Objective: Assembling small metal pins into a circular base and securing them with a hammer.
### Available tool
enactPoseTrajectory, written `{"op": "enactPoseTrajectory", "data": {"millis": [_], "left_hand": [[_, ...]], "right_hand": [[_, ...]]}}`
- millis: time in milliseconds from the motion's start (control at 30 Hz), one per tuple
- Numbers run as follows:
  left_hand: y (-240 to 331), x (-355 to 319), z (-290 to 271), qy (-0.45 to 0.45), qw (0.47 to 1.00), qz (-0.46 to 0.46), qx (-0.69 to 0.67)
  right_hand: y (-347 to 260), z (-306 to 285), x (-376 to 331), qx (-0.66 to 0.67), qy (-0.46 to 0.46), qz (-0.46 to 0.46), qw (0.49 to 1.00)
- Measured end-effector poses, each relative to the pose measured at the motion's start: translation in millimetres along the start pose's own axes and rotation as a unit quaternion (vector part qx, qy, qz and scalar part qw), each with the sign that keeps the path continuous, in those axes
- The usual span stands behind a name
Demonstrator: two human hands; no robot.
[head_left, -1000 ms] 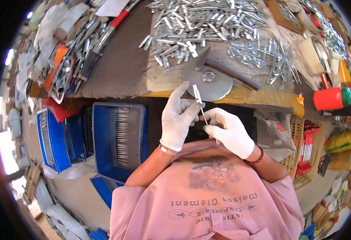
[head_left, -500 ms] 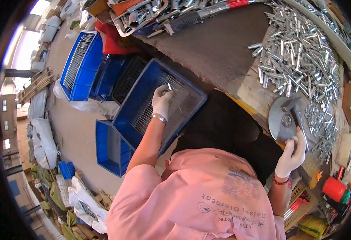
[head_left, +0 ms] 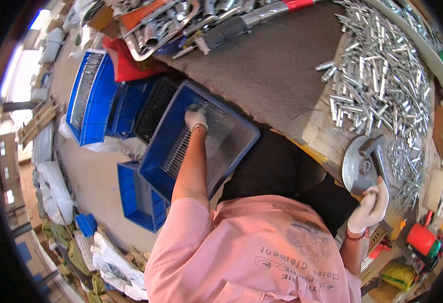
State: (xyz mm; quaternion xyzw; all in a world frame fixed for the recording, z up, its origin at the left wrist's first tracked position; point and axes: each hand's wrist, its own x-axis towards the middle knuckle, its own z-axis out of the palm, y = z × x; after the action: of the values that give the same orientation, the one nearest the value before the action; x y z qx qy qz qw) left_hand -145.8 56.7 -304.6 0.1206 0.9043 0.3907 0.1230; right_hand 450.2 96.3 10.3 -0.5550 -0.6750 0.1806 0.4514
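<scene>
Moved since half a second ago: left gloved hand (head_left: 195,117) deeper toward the far end of the large blue plastic crate (head_left: 244,132), fingers curled down onto the row of thin metal rods (head_left: 181,146) lying inside; whether anything is pinched between the fingers cannot be told. Right gloved hand (head_left: 369,209) unchanged in place, clenched round the dark handle (head_left: 379,164) that rises from the round grey metal press plate (head_left: 355,169) at the bench edge.

Position of crate: on the floor to the person's left, tilted corner-on, just beside the black-clad knees (head_left: 282,169). Rods fill its left half; the right half shows bare grey bottom.

Adjacent items: second blue crate with a dark mesh of rods (head_left: 153,108) touching the first on its far side; long blue tray of rods (head_left: 87,96) further left; small blue divided bin (head_left: 138,197) near the crate's near corner. Red plastic container (head_left: 125,63) behind these.

Bench: grey felt-covered worktop (head_left: 277,65); heap of short silver metal tubes (head_left: 383,76) on its right part; tangle of bent chrome pieces (head_left: 166,25) at its far edge. Red cylindrical can (head_left: 420,238) lower right.

Obstruction: pink printed shirt (head_left: 251,252) hides the lower arms' origin and the floor beneath.
</scene>
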Motion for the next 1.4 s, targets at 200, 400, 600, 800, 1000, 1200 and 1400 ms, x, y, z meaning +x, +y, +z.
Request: {"op": "enactPoseTrajectory", "data": {"millis": [200,400,600,800,1000,1200,1400], "left_hand": [[59.3,-30.0,-11.6,0.017,1.000,0.005,-0.012],[212.8,-91.2,-98.1,0.049,0.948,0.171,-0.266],[383.5,-265.6,-106.4,-0.227,0.791,0.563,-0.080],[427.0,-308.7,-35.7,-0.224,0.711,0.665,0.043],[436.1,-300.8,-31.1,-0.287,0.698,0.654,0.055],[437.2,-342.4,-69.1,-0.378,0.663,0.646,-0.009],[400.8,-367.5,-76.2,-0.407,0.615,0.675,0.026]], "right_hand": [[-1.4,3.4,2.8,-0.025,0.002,-0.021,0.999],[-12.0,5.0,14.2,-0.008,0.027,-0.069,0.997],[-25.1,-7.8,21.4,0.025,-0.015,-0.047,0.998],[-42.5,-50.4,19.6,0.068,-0.103,-0.014,0.992],[-13.8,-108.8,24.0,-0.145,0.018,-0.012,0.989],[51.1,-141.5,49.2,-0.351,0.019,-0.048,0.935],[60.3,-144.9,75.1,-0.364,-0.091,-0.139,0.916]]}}
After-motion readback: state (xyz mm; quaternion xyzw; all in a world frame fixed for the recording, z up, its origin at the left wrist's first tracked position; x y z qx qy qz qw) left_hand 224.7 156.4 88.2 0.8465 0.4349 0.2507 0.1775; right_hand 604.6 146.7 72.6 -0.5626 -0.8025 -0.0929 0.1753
